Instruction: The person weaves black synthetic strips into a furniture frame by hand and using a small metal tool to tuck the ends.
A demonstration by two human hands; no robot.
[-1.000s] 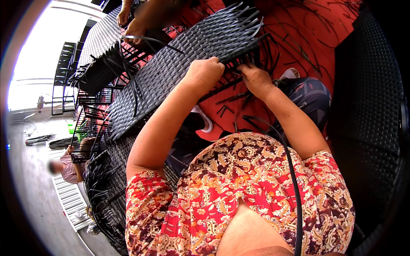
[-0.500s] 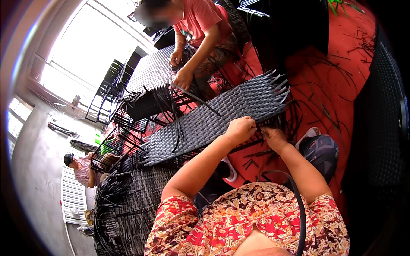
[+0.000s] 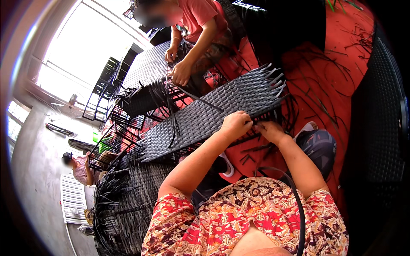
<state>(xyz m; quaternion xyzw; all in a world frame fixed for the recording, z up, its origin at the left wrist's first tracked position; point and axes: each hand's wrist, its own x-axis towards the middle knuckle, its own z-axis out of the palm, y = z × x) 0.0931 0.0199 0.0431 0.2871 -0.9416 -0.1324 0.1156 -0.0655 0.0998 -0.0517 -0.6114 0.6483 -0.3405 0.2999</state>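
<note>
A long grey woven panel of flat plastic strips (image 3: 243, 91) slants across in front of me, loose strip ends fanning out at both ends. At its near edge, my left hand (image 3: 236, 125) is closed, with fingertips pinched together at the rim. Close beside it, my right hand (image 3: 269, 131) is also closed, fingers bent in at the dark frame under the panel. What the fingertips hold is too small and hidden to make out. A dark flat strip (image 3: 300, 209) arcs over my patterned shirt; whether its far end reaches my hands, I cannot tell.
Across the panel, a co-worker in a pink shirt (image 3: 198, 21) handles a dark strip. A round dark woven piece (image 3: 136, 205) stands at lower left. Black frames (image 3: 100, 91) and another person (image 3: 81, 168) are further left. Strip scraps litter the red floor (image 3: 316, 98).
The whole view has shifted slightly, so the panel and hands sit a little higher and left. Both my hands stay closed at the panel's near edge, with the right fingers slightly repositioned.
</note>
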